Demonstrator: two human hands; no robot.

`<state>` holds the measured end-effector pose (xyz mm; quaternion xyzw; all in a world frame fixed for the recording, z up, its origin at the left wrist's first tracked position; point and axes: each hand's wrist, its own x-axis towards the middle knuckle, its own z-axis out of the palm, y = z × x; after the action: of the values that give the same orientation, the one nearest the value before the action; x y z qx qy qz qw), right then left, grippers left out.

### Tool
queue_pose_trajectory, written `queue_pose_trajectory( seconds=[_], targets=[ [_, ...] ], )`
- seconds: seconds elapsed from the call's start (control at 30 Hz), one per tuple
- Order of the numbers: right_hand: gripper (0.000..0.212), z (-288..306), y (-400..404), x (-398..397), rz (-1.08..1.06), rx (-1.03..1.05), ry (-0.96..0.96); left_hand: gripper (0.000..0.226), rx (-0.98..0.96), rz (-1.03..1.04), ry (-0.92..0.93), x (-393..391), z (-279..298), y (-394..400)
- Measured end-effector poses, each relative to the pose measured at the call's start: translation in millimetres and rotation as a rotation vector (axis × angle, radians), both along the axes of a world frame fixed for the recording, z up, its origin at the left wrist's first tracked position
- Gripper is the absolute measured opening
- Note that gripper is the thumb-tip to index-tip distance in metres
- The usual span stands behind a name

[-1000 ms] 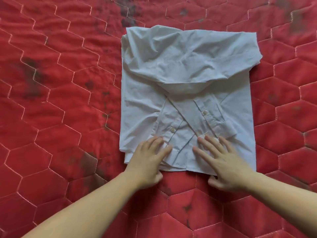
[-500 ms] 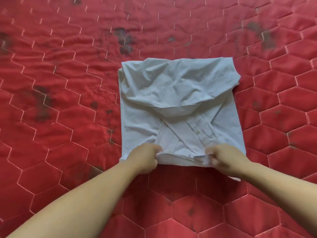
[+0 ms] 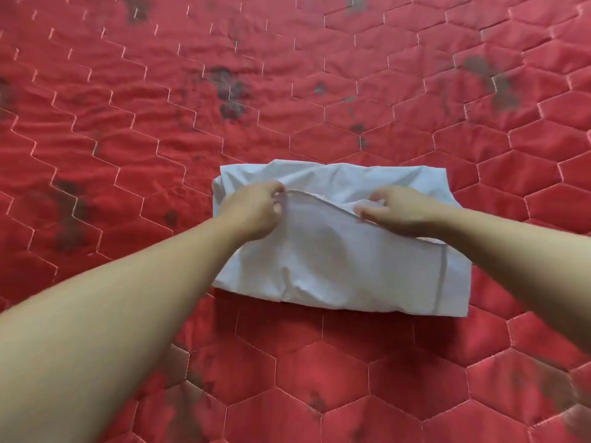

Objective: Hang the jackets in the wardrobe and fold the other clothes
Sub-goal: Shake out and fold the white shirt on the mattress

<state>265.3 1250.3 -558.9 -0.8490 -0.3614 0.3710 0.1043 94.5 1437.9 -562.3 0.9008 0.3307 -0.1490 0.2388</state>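
Note:
A white shirt (image 3: pixel 332 260) lies folded into a wide rectangle in the middle of a red quilted bedcover (image 3: pixel 128 139). Its lower half is doubled over the upper half, and the folded-over hem runs across the top of the bundle. My left hand (image 3: pixel 256 212) pinches that hem near the shirt's left end, fingers curled. My right hand (image 3: pixel 399 209) grips the same hem further right, with the fingers curled round the edge. Both forearms reach in from the bottom corners. The sleeves and collar are hidden inside the fold.
The red bedcover has a stitched hexagon pattern and dark blotches (image 3: pixel 230 91). It fills the whole view on every side of the shirt. No other clothes, hangers or wardrobe are in view.
Both hands went from lying flat on the shirt's near edge to gripping it. They carried that edge away from me over the crossed sleeves, so the shirt is now half as deep.

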Motion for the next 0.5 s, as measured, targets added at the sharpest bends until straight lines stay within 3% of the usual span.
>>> queue_pose_trajectory(
  seconds=[0.1,0.17,0.27,0.33,0.43,0.5],
  targets=[
    [0.075,-16,-9,3,-0.011,-0.092,-0.042,0.057,0.132,-0.142,0.146,-2,-25,2],
    [0.062,-32,-22,4,0.072,-0.185,-0.143,0.062,0.153,-0.173,0.177,-9,-48,-1],
    [0.011,-48,-32,15,0.023,-0.051,-0.174,0.049,0.228,0.010,0.056,-12,-68,10],
    [0.021,-48,-33,22,0.009,0.054,-0.118,0.039,0.194,0.010,0.038,-16,-73,25],
    [0.040,-34,-24,31,0.058,0.173,-0.075,0.053,-0.010,-0.043,-0.038,-24,-70,48],
    [0.047,-22,-10,39,0.048,0.221,-0.084,0.061,0.000,0.006,-0.171,-22,-62,64]
  ],
)
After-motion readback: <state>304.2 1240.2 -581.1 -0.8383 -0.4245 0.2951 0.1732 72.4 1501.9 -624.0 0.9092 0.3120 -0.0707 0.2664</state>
